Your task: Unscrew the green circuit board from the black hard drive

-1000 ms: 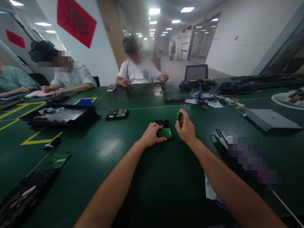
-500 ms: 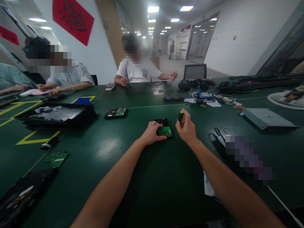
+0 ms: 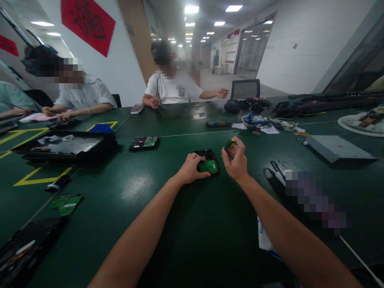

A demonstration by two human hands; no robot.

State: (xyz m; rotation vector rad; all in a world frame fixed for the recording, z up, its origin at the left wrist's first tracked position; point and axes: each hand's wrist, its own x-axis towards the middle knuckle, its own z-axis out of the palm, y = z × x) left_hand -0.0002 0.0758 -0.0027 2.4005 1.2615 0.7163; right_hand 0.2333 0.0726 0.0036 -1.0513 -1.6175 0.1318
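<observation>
**Head view, green table (image 3: 144, 188).** At centre frame the drive (image 3: 206, 154) lies flat with its green board (image 3: 209, 166) facing up. The left hand (image 3: 189, 171) rests on the drive's near-left edge, fingers curled over it and pinning it down. Just right of the drive, the right hand (image 3: 237, 163) is closed round a driver (image 3: 230, 143) with a black-and-yellow handle; its tip is hidden behind the fingers. Likely hazards: the hold on the drive is one-sided, so a push from the driver could slide it across the smooth table. A tip that skips could gouge the board or strike the left fingers close by. Any small screw let loose would be hard to find on the dark surface. Containers: the black tray (image 3: 75, 157), centre left, holds pale grey flat pieces of unclear kind. The bowl (image 3: 250, 127), upper centre right, holds blue items too small to identify. A second drive (image 3: 144, 143) lies between tray and hands, and loose boards (image 3: 66, 202) lie lower left.
</observation>
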